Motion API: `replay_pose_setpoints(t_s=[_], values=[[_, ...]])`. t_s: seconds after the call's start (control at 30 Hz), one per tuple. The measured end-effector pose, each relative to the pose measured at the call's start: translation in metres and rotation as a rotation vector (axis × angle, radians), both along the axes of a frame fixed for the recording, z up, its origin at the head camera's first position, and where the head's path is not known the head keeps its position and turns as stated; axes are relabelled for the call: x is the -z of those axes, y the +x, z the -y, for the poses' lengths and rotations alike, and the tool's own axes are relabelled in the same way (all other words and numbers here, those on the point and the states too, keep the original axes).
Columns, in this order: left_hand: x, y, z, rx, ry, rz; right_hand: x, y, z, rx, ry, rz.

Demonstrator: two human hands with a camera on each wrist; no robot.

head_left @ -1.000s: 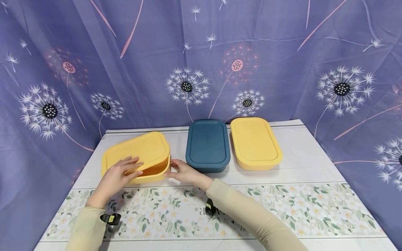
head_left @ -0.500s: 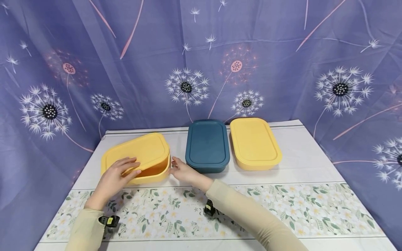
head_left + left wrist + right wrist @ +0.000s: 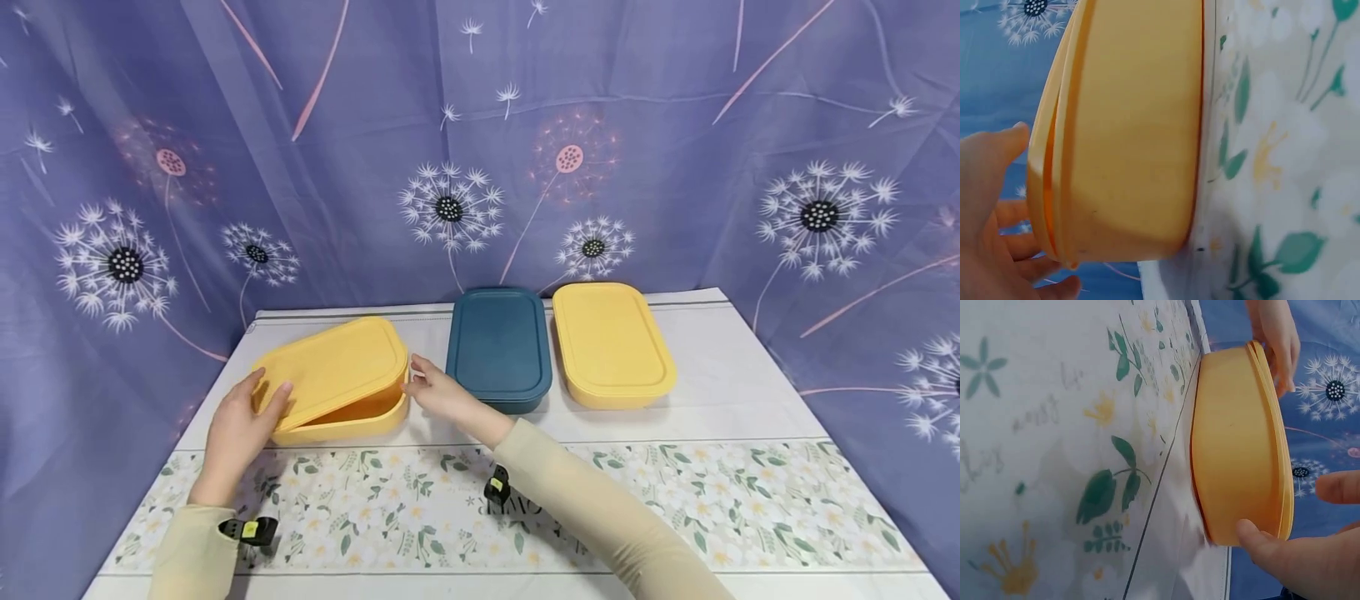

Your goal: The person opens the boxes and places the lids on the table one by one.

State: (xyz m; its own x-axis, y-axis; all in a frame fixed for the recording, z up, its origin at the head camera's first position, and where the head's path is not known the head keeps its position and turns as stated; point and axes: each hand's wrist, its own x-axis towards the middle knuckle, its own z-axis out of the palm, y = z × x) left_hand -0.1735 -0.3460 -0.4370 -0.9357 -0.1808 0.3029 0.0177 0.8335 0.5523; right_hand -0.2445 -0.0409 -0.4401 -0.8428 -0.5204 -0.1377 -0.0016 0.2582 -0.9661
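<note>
At the left of the table lies a yellow food container [image 3: 341, 431], its yellow lid [image 3: 337, 358] set on askew, so a gap shows along the front right. My left hand [image 3: 236, 425] is at the left end of this lid, thumb over the top and fingers round the end; the left wrist view shows the fingers [image 3: 1019, 247] loosely bent beside the lid's edge. Beside the right end is my right hand [image 3: 442, 396], a fingertip touching the container's wall in the right wrist view and another finger [image 3: 1338, 487] standing away from the lid.
A dark blue lidded container [image 3: 498, 346] stands just right of my right hand. Farther right is a second yellow lidded container [image 3: 615, 346]. A white cloth with a floral band [image 3: 420, 517] covers the table, and a purple dandelion curtain [image 3: 360, 167] hangs behind.
My left hand has slid left, from the front middle of the lid to its left end. My right hand has risen slightly along the container's right end. The lid is still askew.
</note>
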Motion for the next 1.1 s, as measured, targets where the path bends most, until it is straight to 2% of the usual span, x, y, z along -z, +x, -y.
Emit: replay_pose_setpoints(t_s=[0.23,0.4,0.5,0.6,1.1], values=[[0.002,0.006,0.005,-0.107,0.15,0.096,0.007,0.0,0.005,-0.021,-0.093,0.021],[0.005,0.01,0.008,-0.139,0.295,0.223,0.008,0.002,0.006,-0.017,-0.119,0.034],[0.007,0.009,0.009,-0.143,0.352,0.263,0.008,0.002,0.006,-0.025,-0.123,0.041],[0.009,0.007,0.009,-0.153,0.385,0.267,0.007,0.002,0.006,-0.025,-0.124,0.043],[0.009,-0.001,0.006,-0.166,0.399,0.242,0.004,-0.005,0.008,0.003,-0.105,0.064]])
